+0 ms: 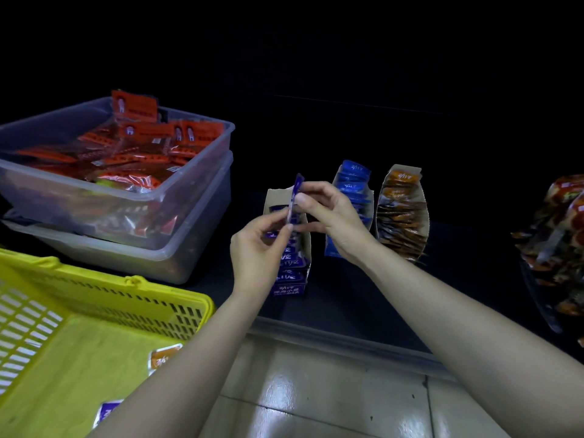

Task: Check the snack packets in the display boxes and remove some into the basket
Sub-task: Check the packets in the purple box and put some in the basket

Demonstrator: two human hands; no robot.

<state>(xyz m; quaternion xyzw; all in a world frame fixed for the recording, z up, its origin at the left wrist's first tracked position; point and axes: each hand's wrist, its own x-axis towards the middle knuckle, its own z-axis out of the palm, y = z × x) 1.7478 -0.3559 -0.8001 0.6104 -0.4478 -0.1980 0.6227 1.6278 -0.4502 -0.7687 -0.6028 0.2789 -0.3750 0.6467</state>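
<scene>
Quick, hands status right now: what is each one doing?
Left hand: pinches the lower end of the purple packet.
Right hand: pinches the same packet higher up.

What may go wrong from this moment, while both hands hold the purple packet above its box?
The purple packet is pinched only by fingertips of the left hand and right hand; it may slip back into the purple box and mix with unchecked ones.
The right wrist lies in front of the blue packets; a turn might knock them.
The basket sits off to the left; a toss could miss.
</scene>
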